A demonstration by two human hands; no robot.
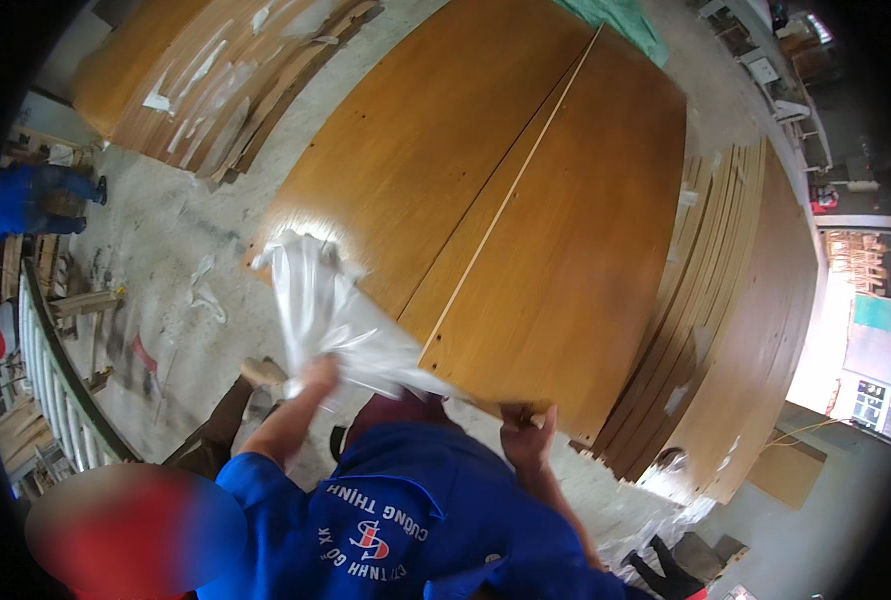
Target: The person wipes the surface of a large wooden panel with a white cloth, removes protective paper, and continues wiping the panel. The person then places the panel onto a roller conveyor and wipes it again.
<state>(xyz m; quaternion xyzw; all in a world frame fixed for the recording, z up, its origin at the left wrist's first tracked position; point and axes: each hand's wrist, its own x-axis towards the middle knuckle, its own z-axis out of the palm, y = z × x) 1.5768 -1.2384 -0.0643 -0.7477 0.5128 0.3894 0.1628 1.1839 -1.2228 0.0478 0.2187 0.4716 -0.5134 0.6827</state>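
Before me lies a large, glossy brown wooden panel [566, 270], with a dark seam and a pale strip running along it. My left hand [321, 376], blurred by motion, is closed on a bunched sheet of clear plastic film [326, 300]. That film spreads over the panel's near left corner and trails along the near edge. At that edge, to the right, my right hand [532, 436] has its fingers curled against the panel with the thumb raised. Whatever those fingers hold is hidden.
Film-wrapped boards are stacked at right [726, 300] and far left [226, 80]. Green sheeting [626, 25] touches the panel's far end. A person in a red cap [136, 530] stands close at my left, beside a green-edged rack [66, 370]. Another person in blue [41, 200] is farther left.
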